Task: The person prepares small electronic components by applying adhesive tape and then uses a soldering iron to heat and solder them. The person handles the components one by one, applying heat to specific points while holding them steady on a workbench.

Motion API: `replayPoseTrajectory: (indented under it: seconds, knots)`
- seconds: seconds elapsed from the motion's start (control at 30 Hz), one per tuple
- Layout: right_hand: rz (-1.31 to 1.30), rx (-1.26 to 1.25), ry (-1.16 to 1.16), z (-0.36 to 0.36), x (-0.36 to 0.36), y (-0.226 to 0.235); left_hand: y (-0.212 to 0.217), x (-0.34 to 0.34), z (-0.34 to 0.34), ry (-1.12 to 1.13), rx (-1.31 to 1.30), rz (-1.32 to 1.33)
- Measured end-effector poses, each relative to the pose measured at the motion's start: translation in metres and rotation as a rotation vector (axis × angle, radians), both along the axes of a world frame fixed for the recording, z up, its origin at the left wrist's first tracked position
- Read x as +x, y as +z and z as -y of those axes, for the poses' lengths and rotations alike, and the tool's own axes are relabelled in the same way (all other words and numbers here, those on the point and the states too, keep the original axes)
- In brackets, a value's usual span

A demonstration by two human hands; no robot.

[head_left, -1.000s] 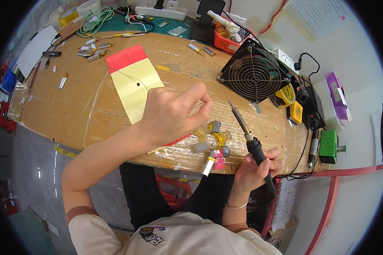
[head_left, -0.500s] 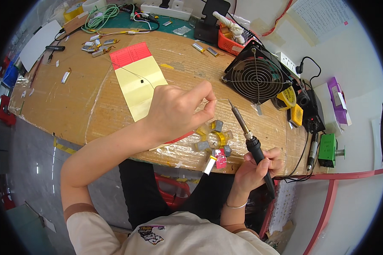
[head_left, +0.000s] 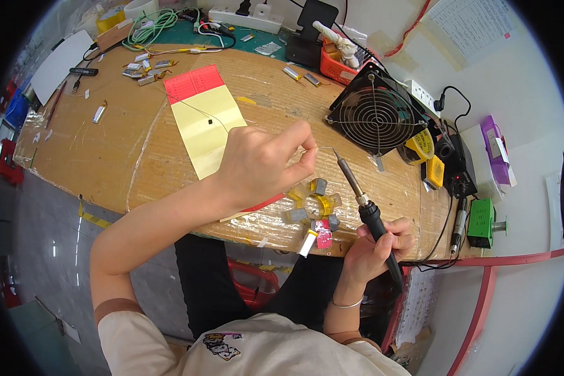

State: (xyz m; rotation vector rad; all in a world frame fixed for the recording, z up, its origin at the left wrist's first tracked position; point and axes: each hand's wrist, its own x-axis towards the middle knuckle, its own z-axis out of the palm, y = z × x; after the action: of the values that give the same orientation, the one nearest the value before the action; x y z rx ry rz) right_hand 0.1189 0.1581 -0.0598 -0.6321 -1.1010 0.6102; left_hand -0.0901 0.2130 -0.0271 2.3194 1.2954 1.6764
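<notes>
The right hand (head_left: 371, 254) held a light-looking, rigid metal soldering iron (head_left: 367, 210) sensibly by its black handle (head_left: 373, 221); the left hand (head_left: 263, 158) pinched thin, pliant-looking silvery wire (head_left: 325, 148)

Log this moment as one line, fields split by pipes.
left hand: pinches thin wire | right hand: holds soldering iron, tip up by wire end, contact unclear | nearby: red circuit board

Black-handled soldering iron (head_left: 371, 216), tilted, metal tip (head_left: 337, 155) pointing up-left, thin wire (head_left: 324, 148), end at that tip
</notes>
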Motion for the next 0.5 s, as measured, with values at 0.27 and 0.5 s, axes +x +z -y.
replayPoseTrajectory:
  seconds: [0.27, 0.5]
  knots:
    - [0.006, 0.006, 0.009, -0.0004, 0.0004, -0.0005, 0.0001, -0.0008, 0.0005, 0.001, -0.019, -0.007]
    - [-0.002, 0.005, 0.006, -0.0005, 0.0001, -0.0003, 0.0002, -0.0007, 0.0004, 0.0, -0.012, -0.004]
